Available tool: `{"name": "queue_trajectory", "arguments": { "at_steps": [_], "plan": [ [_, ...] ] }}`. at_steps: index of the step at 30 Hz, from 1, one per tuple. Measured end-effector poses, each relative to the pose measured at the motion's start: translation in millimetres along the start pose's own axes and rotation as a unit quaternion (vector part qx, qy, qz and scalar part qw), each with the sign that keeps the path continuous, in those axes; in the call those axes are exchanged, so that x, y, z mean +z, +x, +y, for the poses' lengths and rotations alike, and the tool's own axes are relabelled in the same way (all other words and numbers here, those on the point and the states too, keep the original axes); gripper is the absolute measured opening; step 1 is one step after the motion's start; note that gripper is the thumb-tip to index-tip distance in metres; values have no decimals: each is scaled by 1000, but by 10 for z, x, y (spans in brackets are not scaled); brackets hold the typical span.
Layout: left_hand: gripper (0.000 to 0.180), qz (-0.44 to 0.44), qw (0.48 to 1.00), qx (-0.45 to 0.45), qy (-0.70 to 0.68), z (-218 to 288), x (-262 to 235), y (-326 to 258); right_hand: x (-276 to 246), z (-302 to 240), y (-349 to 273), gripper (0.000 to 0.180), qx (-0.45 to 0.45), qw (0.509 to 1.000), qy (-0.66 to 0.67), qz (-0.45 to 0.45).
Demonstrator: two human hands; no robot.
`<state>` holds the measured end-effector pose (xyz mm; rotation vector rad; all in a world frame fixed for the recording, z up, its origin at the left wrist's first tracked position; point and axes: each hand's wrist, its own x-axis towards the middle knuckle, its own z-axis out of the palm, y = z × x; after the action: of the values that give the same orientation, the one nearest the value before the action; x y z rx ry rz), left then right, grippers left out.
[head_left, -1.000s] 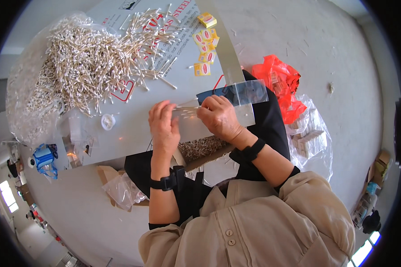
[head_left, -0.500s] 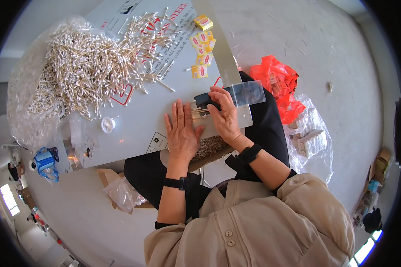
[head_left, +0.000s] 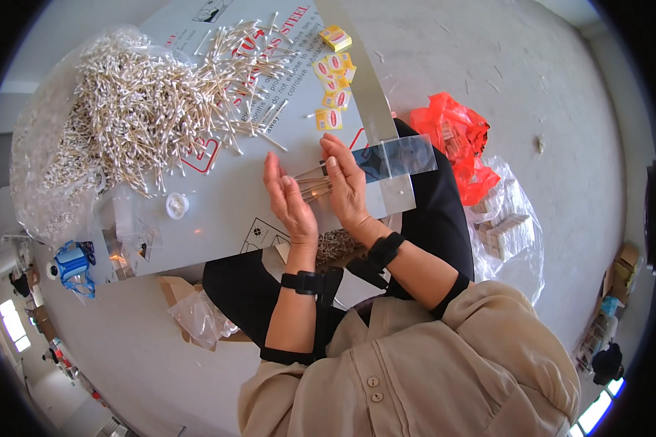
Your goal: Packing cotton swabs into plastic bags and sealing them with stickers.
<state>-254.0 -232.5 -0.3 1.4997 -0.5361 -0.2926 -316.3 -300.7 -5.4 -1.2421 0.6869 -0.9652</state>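
Note:
Between my two facing palms lies a small bundle of cotton swabs [head_left: 314, 186], with the stems running from one hand to the other. My left hand [head_left: 291, 202] presses on one end, fingers stretched and thumb raised. At the other end my right hand [head_left: 348, 188] is cupped, its fingers together. Beside the right hand, a clear plastic sleeve [head_left: 415, 154] over a dark flat piece [head_left: 375, 162] reaches past the table edge. A large heap of cotton swabs [head_left: 135, 109] spills from a clear bag at the left of the table.
Yellow printed small packs [head_left: 335, 100] line the right side of the metal-topped table [head_left: 226, 197]. A small round white container [head_left: 176, 205] stands near the heap. Below the table edge sits a box of swabs [head_left: 335, 246]. Red [head_left: 448, 138] and clear bags [head_left: 509, 226] lie to the right.
My hands have come off the tabletop and turned to face each other, with the swab bundle now between them. My right hand has left the dark piece and moved left.

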Motion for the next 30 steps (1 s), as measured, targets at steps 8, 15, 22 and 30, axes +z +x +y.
{"name": "queue_trajectory", "arguments": {
  "at_steps": [8, 15, 22, 30],
  "plan": [
    [52, 16, 986, -50, -157, -36, -10, 209, -43, -43, 150, 27, 50, 995, 86, -17],
    [42, 15, 1000, -20, -3, -47, -169, 121, -130, -43, 144, 28, 38, 998, 40, -9],
    [54, -128, 902, 154, 383, 44, -255, 51, -323, -160, 66, 39, -75, 958, -257, -105],
    [53, -142, 905, 146, 374, 60, -271, 11, -461, -261, -27, 33, -121, 941, -278, -152]
  ]
}}
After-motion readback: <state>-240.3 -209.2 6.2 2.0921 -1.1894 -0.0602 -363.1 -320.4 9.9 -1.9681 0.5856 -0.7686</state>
